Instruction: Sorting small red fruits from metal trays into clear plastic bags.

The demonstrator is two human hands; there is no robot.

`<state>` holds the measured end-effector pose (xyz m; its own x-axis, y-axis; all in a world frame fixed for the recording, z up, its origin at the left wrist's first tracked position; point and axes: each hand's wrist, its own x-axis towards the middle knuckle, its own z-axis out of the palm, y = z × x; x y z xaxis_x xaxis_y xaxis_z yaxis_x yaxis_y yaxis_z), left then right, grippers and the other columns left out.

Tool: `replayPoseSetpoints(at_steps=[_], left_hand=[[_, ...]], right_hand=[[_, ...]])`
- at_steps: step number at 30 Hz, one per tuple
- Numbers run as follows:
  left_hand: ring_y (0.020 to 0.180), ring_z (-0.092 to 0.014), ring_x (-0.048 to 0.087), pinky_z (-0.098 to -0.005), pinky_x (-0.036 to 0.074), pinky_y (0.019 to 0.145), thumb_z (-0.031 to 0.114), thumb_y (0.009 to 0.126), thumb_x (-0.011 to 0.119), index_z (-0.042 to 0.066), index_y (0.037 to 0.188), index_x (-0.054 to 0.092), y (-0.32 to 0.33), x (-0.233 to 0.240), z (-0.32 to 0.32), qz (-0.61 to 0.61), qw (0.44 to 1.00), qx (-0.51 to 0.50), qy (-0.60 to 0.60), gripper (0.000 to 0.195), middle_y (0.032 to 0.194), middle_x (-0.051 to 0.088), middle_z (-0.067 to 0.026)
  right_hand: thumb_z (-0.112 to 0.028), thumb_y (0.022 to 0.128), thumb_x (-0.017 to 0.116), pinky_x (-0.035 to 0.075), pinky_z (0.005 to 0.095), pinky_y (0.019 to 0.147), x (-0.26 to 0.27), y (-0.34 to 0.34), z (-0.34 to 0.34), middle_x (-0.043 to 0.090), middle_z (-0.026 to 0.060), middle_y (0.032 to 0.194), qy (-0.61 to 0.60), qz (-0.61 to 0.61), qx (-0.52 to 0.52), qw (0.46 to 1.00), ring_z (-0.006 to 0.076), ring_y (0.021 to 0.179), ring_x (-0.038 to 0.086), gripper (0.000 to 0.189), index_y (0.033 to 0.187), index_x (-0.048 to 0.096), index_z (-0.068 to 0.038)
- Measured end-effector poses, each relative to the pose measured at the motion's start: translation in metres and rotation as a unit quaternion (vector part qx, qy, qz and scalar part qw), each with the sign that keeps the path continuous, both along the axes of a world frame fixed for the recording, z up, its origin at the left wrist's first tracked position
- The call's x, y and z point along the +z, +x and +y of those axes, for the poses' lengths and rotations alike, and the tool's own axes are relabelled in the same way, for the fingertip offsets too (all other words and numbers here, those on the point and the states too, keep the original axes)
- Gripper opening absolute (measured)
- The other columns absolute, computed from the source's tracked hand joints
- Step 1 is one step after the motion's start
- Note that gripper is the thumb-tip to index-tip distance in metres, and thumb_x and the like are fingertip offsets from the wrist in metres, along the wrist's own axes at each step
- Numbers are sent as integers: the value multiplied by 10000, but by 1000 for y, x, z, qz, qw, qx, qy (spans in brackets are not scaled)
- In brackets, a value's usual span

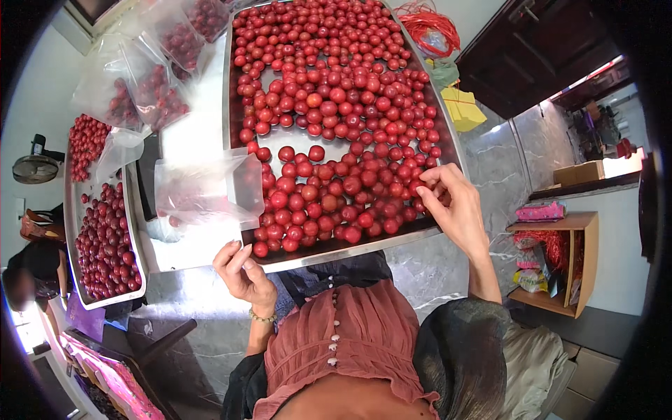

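Observation:
A big metal tray full of round red plums lies before me. At its right front corner is my right hand. Thumb and index fingertips meet the plums there; whether they grip one is hidden. My left hand, a beaded bracelet at its wrist, is by the left front corner. Its fingers are half curled and apart, with nothing in them. Beyond it a clear plastic bag lies across the tray's left rim.
Several clear bags of red fruit stand at the back left. A second tray to the left holds darker and lighter fruit. Red plastic twine and yellow sheets sit beyond the right rim. Another person is at the far left.

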<state>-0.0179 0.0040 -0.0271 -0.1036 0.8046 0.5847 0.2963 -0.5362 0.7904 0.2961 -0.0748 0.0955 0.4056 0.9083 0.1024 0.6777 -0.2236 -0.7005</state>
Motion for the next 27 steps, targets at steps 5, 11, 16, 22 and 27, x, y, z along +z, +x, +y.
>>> replayPoseSetpoints(at_steps=[5,11,16,22,27], left_hand=[[1042,-274,523,-408,432,937,73,911,522,14,992,657,-1,0,-2,-11,1000,-1,-19,169,1077,522,-134],[1043,-272,525,-402,431,937,91,910,534,21,978,664,-2,0,0,2,1000,-1,-14,162,1079,529,-131],[1060,-233,515,-330,428,882,48,934,478,11,1033,643,-3,2,3,43,998,-17,34,196,1148,521,-143],[1071,-242,514,-355,423,918,22,917,481,9,1022,642,-3,3,3,30,999,-25,23,192,1132,524,-141],[1082,-247,513,-365,415,955,0,900,483,12,1012,643,-2,3,3,27,999,-25,26,196,1125,525,-138]], right_hand=[[-56,864,675,484,285,617,-4,2,10,572,63,815,46,-31,27,998,141,667,581,126,978,632,-25],[-56,850,682,478,291,613,-1,3,55,572,66,798,93,-62,99,989,160,651,578,136,973,628,-32],[-147,838,709,463,355,588,-7,13,103,573,82,790,71,-127,140,979,230,647,598,198,964,607,-36],[-172,819,716,472,410,620,-23,18,131,587,106,842,68,-195,171,963,301,720,607,243,999,607,-49],[-199,810,727,479,428,633,-26,17,136,584,113,881,55,-212,167,961,322,752,613,269,1009,611,-59]])
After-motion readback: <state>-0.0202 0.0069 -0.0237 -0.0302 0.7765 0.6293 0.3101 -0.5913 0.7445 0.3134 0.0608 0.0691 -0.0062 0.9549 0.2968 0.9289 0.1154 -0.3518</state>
